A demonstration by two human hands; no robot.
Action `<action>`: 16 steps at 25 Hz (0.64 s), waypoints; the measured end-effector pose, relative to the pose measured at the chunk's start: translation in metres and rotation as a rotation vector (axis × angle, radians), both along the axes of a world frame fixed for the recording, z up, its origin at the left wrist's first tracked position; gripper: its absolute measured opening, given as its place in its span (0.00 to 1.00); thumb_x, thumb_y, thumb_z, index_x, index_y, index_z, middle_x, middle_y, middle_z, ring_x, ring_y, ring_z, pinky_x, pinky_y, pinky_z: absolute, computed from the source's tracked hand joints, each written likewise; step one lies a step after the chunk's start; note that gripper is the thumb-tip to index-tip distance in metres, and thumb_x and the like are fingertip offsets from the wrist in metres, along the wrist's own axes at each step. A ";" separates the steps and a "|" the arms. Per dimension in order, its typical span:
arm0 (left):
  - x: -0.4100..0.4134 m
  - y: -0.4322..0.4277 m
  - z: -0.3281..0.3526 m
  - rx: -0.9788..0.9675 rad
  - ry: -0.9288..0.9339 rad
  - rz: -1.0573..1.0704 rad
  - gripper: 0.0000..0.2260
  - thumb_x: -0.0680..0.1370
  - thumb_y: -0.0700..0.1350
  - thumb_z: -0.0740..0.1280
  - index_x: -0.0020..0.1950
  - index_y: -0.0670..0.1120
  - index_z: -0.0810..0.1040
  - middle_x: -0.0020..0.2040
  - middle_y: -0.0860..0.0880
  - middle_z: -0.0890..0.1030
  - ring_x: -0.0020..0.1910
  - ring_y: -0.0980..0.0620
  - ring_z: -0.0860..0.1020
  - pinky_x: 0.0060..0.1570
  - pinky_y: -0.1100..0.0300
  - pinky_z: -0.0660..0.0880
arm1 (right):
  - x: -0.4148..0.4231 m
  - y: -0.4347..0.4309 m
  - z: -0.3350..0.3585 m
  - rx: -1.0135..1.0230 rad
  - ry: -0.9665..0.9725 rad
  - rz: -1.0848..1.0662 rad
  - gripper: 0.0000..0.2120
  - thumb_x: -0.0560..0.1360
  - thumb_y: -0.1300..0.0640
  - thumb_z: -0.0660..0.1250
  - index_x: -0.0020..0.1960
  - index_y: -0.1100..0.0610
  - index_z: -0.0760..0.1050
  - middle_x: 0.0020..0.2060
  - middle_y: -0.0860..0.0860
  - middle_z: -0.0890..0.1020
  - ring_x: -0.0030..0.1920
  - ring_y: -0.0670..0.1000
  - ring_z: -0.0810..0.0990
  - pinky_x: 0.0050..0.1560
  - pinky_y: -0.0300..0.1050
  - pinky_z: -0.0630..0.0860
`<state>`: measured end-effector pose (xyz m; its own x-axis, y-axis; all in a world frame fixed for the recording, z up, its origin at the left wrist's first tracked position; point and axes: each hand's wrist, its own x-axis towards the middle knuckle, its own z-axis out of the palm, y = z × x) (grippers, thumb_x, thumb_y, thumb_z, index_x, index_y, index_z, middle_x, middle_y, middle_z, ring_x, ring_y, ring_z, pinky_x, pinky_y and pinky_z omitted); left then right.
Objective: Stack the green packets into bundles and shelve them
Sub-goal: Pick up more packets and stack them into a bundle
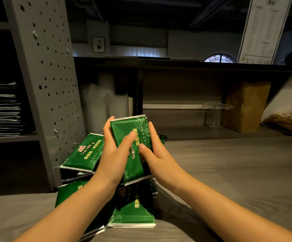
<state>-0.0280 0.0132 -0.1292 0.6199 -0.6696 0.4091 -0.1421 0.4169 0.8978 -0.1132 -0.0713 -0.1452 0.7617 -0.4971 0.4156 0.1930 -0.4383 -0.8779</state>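
A bundle of green packets with gold and red print is held upright above the floor between both hands. My left hand grips its left edge, thumb laid across the front. My right hand clasps the right edge, thumb on the front too. Under the hands lies a loose heap of the same packets: one tilted at the left, one flat in front, one partly under my left forearm.
A grey perforated shelf upright stands to the left, with stacked flat packs on its shelf. Behind are a low dark wooden shelf, white rolls, a brown paper bag and a clear stand. The floor is grey wood.
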 end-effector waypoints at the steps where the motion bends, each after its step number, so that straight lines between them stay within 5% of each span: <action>1: 0.002 0.000 -0.001 0.019 -0.039 0.026 0.25 0.78 0.42 0.63 0.71 0.60 0.59 0.53 0.54 0.79 0.47 0.58 0.81 0.38 0.67 0.77 | -0.001 0.002 0.000 0.021 0.003 0.037 0.32 0.82 0.60 0.54 0.77 0.46 0.38 0.71 0.38 0.60 0.70 0.37 0.62 0.72 0.39 0.60; 5: 0.007 -0.001 0.000 0.036 -0.141 0.115 0.27 0.78 0.39 0.65 0.71 0.58 0.59 0.53 0.54 0.77 0.48 0.58 0.79 0.36 0.71 0.76 | -0.005 -0.012 0.008 0.086 -0.015 0.097 0.25 0.82 0.59 0.53 0.76 0.48 0.51 0.69 0.42 0.68 0.67 0.41 0.69 0.69 0.40 0.66; 8: 0.009 0.001 0.002 0.030 -0.142 0.134 0.24 0.78 0.40 0.64 0.67 0.60 0.59 0.52 0.54 0.76 0.43 0.58 0.79 0.34 0.69 0.77 | -0.012 -0.044 0.009 -0.175 0.114 -0.242 0.18 0.82 0.58 0.53 0.71 0.55 0.66 0.66 0.51 0.74 0.66 0.47 0.71 0.68 0.43 0.66; 13: 0.012 0.005 0.006 -0.023 -0.113 0.166 0.22 0.78 0.40 0.64 0.63 0.61 0.60 0.48 0.56 0.75 0.39 0.61 0.78 0.34 0.67 0.76 | -0.014 -0.072 -0.018 -0.583 0.846 -0.275 0.25 0.81 0.47 0.54 0.76 0.50 0.56 0.74 0.56 0.60 0.73 0.59 0.58 0.72 0.53 0.58; 16: 0.014 0.006 0.007 -0.024 -0.113 0.168 0.22 0.78 0.40 0.64 0.63 0.60 0.60 0.48 0.55 0.75 0.43 0.57 0.78 0.36 0.66 0.76 | -0.013 -0.069 -0.015 -0.625 0.976 -0.242 0.25 0.80 0.42 0.54 0.76 0.44 0.55 0.75 0.54 0.59 0.74 0.59 0.58 0.71 0.57 0.59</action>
